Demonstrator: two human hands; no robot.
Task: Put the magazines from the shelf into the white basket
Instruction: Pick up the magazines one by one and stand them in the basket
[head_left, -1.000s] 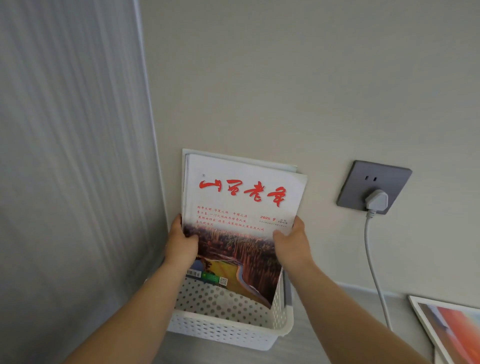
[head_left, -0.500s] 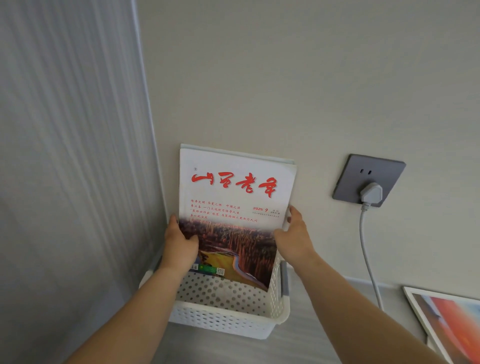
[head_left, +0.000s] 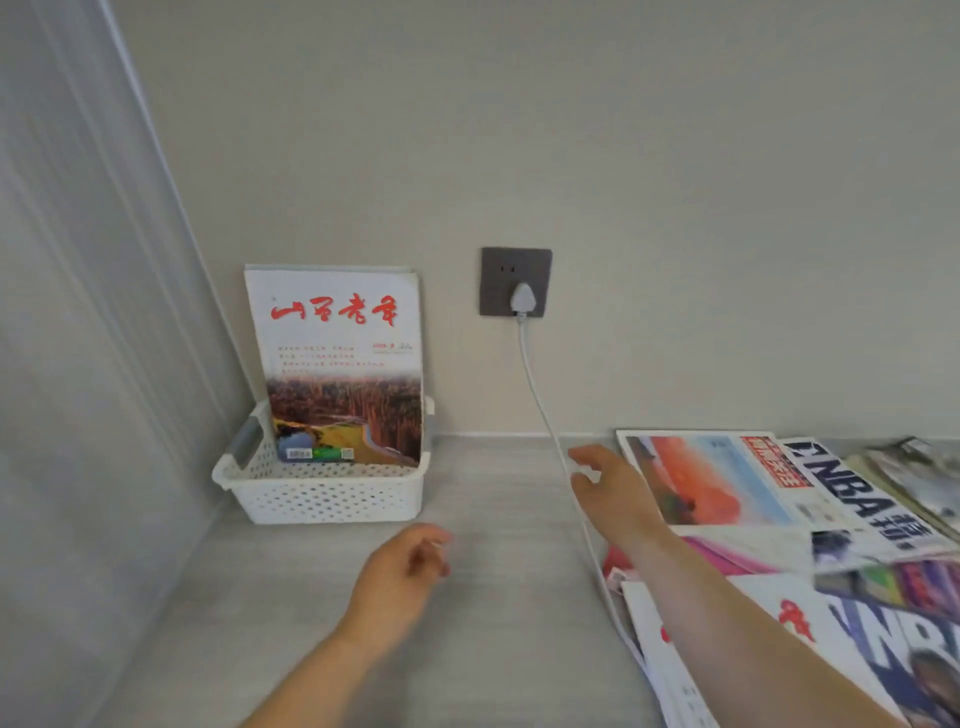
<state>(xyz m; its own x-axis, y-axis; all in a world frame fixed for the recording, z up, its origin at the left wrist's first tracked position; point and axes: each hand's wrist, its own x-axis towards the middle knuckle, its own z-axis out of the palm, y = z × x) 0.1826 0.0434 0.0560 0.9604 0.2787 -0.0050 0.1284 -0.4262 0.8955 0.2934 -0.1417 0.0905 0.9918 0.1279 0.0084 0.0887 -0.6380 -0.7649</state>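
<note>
A white perforated basket (head_left: 322, 499) sits in the shelf's back left corner. A magazine with red title characters (head_left: 340, 358) stands upright in it, leaning on the wall, with another behind it. Several magazines lie spread on the shelf at the right, among them one with an orange cover (head_left: 706, 478) and an NBA magazine (head_left: 862, 509). My left hand (head_left: 400, 571) hovers empty over the shelf in front of the basket, fingers loosely curled. My right hand (head_left: 613, 493) is open, fingers spread, at the left edge of the orange-cover magazine.
A grey wall socket (head_left: 515, 280) holds a white plug whose cable (head_left: 550, 431) runs down across the shelf, passing my right hand and the left edge of the magazine pile. A grey side panel (head_left: 93, 364) bounds the shelf at the left.
Both hands have let go of the red-titled magazine, which now stands in the basket. The hands have drawn back and to the right; the view has swung right, showing the magazine pile.
</note>
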